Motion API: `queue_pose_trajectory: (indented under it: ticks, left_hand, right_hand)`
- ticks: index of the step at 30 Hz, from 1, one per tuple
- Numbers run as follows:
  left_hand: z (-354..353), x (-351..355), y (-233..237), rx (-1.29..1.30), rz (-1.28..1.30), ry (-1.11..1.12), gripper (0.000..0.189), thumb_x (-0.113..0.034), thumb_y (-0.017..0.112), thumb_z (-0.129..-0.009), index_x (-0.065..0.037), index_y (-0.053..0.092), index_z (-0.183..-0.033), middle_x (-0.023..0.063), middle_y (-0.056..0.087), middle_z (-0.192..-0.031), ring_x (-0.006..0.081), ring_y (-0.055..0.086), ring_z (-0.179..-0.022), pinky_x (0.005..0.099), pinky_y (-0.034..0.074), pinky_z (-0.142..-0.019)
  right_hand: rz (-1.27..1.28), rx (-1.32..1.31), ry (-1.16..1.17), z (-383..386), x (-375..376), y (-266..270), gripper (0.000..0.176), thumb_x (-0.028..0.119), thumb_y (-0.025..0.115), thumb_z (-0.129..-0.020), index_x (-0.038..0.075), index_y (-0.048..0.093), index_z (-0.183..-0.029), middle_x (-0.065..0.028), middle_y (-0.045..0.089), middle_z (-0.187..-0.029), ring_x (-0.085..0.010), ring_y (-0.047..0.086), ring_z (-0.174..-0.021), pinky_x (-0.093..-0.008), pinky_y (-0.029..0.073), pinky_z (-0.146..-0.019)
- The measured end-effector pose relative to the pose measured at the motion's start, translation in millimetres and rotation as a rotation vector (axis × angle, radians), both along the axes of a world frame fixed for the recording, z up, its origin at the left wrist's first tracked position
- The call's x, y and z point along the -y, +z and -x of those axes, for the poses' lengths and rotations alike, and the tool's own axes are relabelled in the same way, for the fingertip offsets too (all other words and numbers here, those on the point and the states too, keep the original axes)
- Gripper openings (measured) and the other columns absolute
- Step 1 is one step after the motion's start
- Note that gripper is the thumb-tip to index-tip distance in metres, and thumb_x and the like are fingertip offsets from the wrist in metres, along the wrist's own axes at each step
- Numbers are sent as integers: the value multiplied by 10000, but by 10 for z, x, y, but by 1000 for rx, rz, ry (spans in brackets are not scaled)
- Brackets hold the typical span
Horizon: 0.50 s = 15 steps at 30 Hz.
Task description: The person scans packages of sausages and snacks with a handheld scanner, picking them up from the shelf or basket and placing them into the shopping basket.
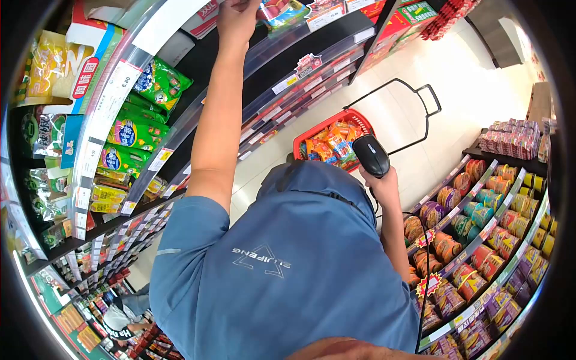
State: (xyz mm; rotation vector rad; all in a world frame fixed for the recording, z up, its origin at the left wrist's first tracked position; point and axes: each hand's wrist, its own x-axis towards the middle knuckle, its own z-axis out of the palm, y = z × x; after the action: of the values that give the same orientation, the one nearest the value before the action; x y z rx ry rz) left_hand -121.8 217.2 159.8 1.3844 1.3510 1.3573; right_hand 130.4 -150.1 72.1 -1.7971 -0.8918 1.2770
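Note:
My left hand (pixel 236 19) reaches up to the shelf at the top edge, its fingers curled at the side of a blue and green snack bag (pixel 284 13). The frame edge cuts off part of both hand and bag. Lower down, at the right of my body, my right hand (pixel 384 183) is closed around the grip of a black handheld barcode scanner (pixel 371 156). In front of my legs, a red shopping basket (pixel 298 139) with a long black handle (pixel 427 123) stands on the floor, holding orange and blue snack packs (pixel 333 141).
Left shelves hold green snack bags (pixel 129 133) behind price labels. Rows of round packaged tubs (pixel 480 213) fill the slanted rack on the right. Pale floor tiles (pixel 444 78) run along the aisle. Another person (pixel 120 315) is at the lower left. A black cable (pixel 425 288) hangs beside my right arm.

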Motion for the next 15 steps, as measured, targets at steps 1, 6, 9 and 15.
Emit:
queue_pose_trajectory:
  ticks: [1,6,9,15]
  left_hand:
    - [-16,-47,-54,2,3,-13,281,-280,717,-888,-20,649,-970,51,663,-864,140,616,-724,273,479,-609]
    - [-72,-133,18,-312,-41,144,381,-332,760,-830,28,673,-918,91,683,-803,167,630,-709,314,496,-659]
    - [-151,-129,45,-283,-140,136,397,-333,763,-824,40,687,-935,108,701,-848,170,643,-748,319,494,-690]
    - [105,-394,-77,201,-152,11,133,-151,712,-863,-32,688,-918,45,697,-857,133,626,-728,264,468,-632]
  right_hand:
    - [-15,-9,-26,-1,34,-6,184,94,758,-771,-5,673,-901,-7,628,-706,-77,529,-603,-265,440,-566]
    - [15,-62,-99,11,143,2,169,95,756,-777,-2,673,-888,-7,628,-704,-67,524,-600,-249,429,-556]
    - [33,-36,-92,8,161,1,165,97,755,-782,-2,671,-884,-5,623,-699,-68,526,-597,-253,428,-552]
    - [10,38,-58,24,159,-92,248,104,752,-781,-24,679,-980,-68,705,-835,-116,632,-761,-295,510,-722]
